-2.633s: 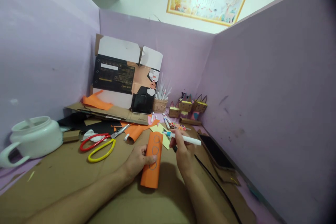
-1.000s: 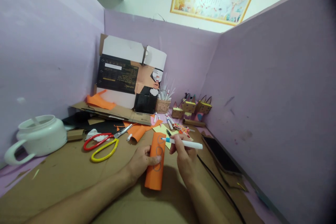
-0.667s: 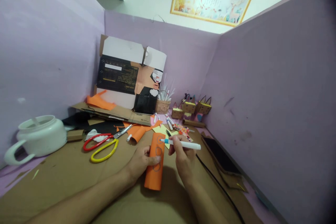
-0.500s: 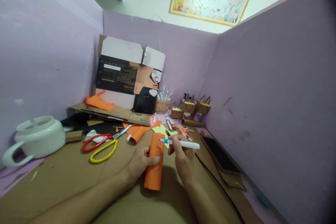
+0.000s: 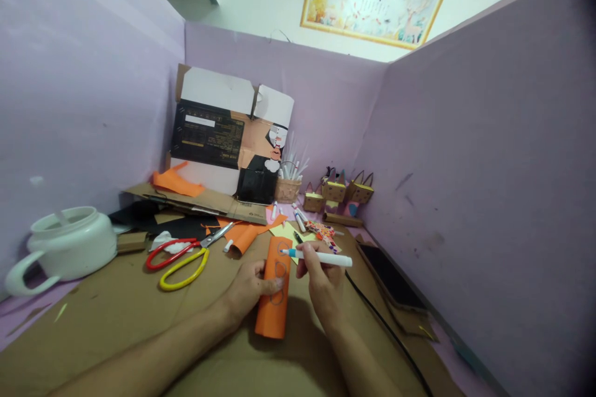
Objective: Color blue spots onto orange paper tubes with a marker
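An orange paper tube [image 5: 272, 316] stands tilted over the cardboard-covered table, with several rounded outlines drawn down its front. My left hand [image 5: 251, 288] is wrapped round its left side, thumb across the front. Between the thumb and fingers of my right hand [image 5: 326, 282] is a white marker [image 5: 328, 258] with a blue tip end. That tip points left and meets the uppermost outline, near the tube's top; whether it touches the paper I cannot tell for sure. Behind the tube lies a yellow sheet [image 5: 283, 232] with a dark pen on it.
Scissors [image 5: 205, 251] with red and yellow handles lie left of the tube, near a white pot [image 5: 72, 245]. A phone [image 5: 391, 276] and a black cable [image 5: 386, 325] are on the right. Behind stand a marker basket [image 5: 287, 191], cardboard animal figures [image 5: 335, 191] and a flattened box [image 5: 209, 130].
The marker in my right hand has shifted very slightly left and down at the top outline. My left hand and the tube stay nearly still.
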Action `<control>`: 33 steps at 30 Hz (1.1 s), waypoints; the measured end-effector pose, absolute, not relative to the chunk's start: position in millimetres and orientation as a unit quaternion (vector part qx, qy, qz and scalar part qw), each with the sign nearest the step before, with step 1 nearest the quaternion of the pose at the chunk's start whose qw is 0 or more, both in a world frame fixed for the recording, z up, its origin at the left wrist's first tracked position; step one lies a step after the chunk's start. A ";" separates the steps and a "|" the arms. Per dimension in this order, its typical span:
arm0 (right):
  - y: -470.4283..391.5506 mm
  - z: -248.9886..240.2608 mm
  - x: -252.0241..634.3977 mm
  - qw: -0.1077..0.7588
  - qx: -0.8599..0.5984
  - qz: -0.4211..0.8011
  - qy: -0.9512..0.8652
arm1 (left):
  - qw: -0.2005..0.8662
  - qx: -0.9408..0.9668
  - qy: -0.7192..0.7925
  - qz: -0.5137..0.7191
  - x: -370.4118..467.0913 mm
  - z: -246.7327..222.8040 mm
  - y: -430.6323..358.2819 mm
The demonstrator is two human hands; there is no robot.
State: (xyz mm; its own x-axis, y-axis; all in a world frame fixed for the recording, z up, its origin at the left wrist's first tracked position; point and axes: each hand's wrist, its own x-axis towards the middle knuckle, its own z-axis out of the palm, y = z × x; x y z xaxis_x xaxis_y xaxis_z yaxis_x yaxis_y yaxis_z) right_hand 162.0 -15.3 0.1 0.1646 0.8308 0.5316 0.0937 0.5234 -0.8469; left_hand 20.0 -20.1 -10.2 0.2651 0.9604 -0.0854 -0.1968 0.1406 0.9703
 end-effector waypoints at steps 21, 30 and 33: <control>-15.4 -0.3 161.4 0.651 -0.393 0.281 -0.585 | 0.636 0.486 0.394 0.452 19.3 -9.4 -20.8; -16.0 -2.4 161.3 0.647 -0.395 0.291 -0.584 | 0.635 0.478 0.403 0.454 20.4 -9.5 -18.8; -16.5 -2.8 160.6 0.648 -0.393 0.288 -0.585 | 0.633 0.484 0.401 0.453 19.2 -10.3 -18.4</control>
State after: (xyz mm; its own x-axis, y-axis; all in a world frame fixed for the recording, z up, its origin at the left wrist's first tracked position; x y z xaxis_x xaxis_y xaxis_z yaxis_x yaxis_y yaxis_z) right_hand 160.6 -16.5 -2.8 0.1489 0.8330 0.5328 0.0872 0.5256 -0.8462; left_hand 19.2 -18.4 -10.3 0.2684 0.9608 -0.0695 -0.1844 0.1221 0.9753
